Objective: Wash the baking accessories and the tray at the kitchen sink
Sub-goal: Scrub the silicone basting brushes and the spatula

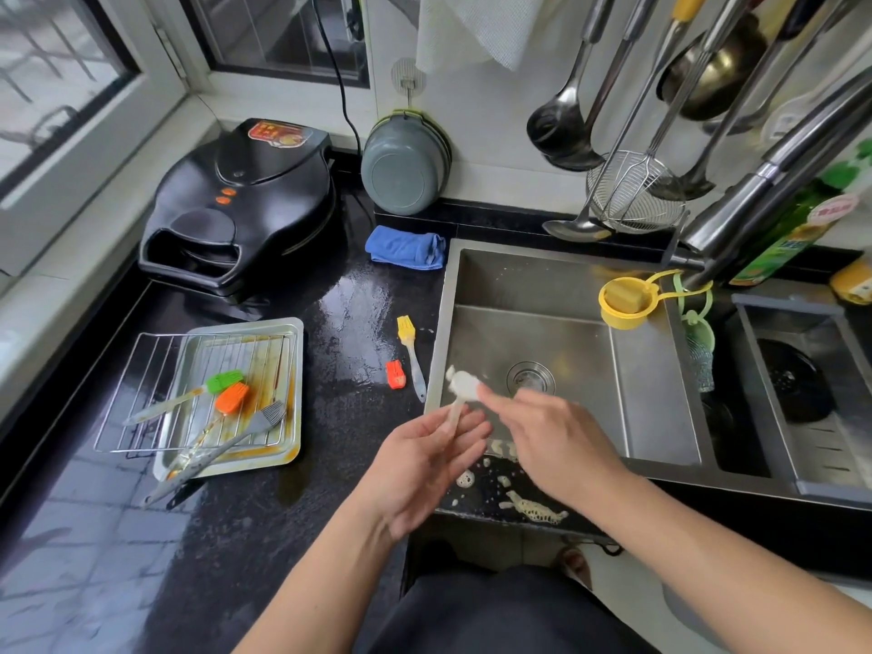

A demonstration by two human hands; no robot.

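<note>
Sink (542,285) edge: left hand (420,460) grips soapy brush (460,394) handle, head up; right hand (552,441) fingers pinching head, nearer.

a glossy black stone countertop (264,521) runs along under white-framed windows (141,63), wet and catching the daylight. a black round electric griddle (240,205) sits in the corner. steel ladles (566,120) hang against the white wall (490,129).

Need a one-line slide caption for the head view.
Left hand holds a soapy brush handle over the sink; right hand rubs its tip.
</note>
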